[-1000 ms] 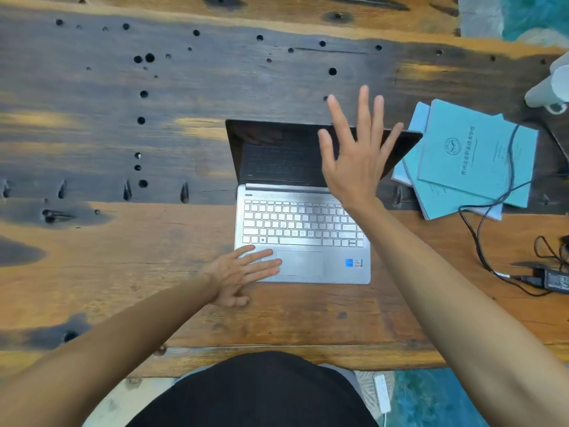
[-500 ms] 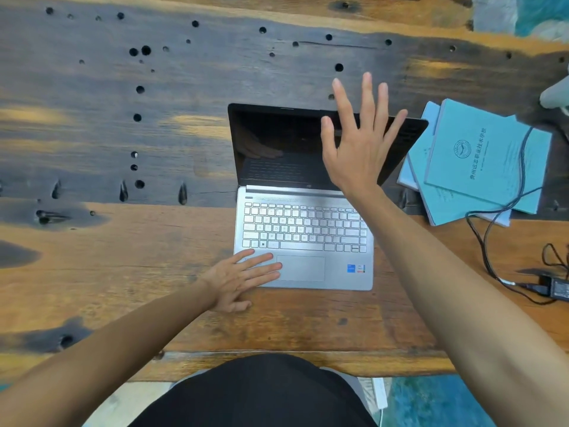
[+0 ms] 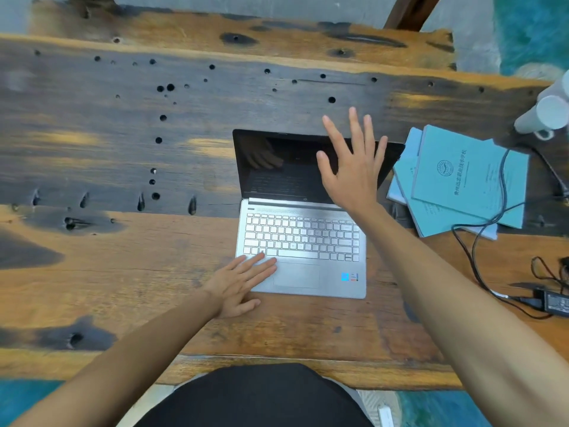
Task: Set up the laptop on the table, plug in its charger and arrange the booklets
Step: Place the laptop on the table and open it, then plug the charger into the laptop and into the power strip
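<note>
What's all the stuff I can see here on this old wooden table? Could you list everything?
Silver open laptop: one, dark screen, table centre.
Thin light-blue paper booklets: a fanned stack, exact count unclear, right of laptop.
Black charger brick: one, right edge, its black cable looping over the booklets.
White cylinders: at least one, far right edge.
Worn wooden table: one, brown with dark patches and holes.
Left hand: flat on laptop's front left corner.
Right hand: fingers spread, at the screen.
</note>
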Demonstrator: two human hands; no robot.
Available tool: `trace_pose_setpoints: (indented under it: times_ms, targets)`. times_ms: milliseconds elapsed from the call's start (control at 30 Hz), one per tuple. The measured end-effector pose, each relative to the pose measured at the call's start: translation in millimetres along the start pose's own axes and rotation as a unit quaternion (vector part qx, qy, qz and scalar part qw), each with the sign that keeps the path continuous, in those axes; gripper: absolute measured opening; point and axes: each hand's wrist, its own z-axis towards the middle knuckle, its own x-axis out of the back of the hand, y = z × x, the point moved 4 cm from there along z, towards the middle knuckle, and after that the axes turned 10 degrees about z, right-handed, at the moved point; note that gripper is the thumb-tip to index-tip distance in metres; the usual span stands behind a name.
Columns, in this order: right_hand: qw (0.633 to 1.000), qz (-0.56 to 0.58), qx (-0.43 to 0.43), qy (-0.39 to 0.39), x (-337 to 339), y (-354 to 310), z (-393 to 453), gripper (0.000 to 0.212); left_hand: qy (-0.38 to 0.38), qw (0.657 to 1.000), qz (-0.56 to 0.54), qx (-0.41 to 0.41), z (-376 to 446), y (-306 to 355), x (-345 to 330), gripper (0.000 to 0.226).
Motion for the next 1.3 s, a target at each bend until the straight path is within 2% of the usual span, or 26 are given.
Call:
trace_pose_setpoints:
  times_ms: [133, 300, 433, 533, 767, 967, 1067, 1300]
  targets:
    - [0.999, 0.028, 0.016, 0.004, 33, 7, -21, 0.059, 0.034, 0.990, -0.058, 0.121, -6, 2, 30, 0.082]
    - [1.000, 0.028, 0.006, 0.001, 74, 34, -67, 0.060, 0.096, 0.975, -0.086, 0.180, 2, 15, 80, 0.081]
    - [1.000, 0.009, -0.025, 0.003, 107, 65, -116, 0.063, 0.148, 0.970, -0.088, 0.172, 21, 40, 125, 0.075]
    - [0.996, 0.001, -0.081, 0.029, 133, 90, -159, 0.063, 0.168, 0.971, -0.076, 0.150, 36, 63, 152, 0.075]
    - [0.980, 0.013, -0.184, 0.069, 187, 131, -274, 0.064, 0.218, 0.971, -0.058, 0.083, 53, 126, 170, 0.074]
    - [0.973, 0.008, -0.227, 0.042, 222, 154, -379, 0.064, 0.219, 0.967, -0.092, 0.095, 58, 195, 142, 0.081]
    - [0.967, 0.011, -0.253, 0.026, 238, 170, -420, 0.065, 0.194, 0.969, -0.114, 0.098, 59, 230, 125, 0.084]
    - [0.947, 0.055, -0.312, 0.047, 263, 200, -465, 0.064, 0.165, 0.980, -0.092, 0.062, 70, 268, 120, 0.078]
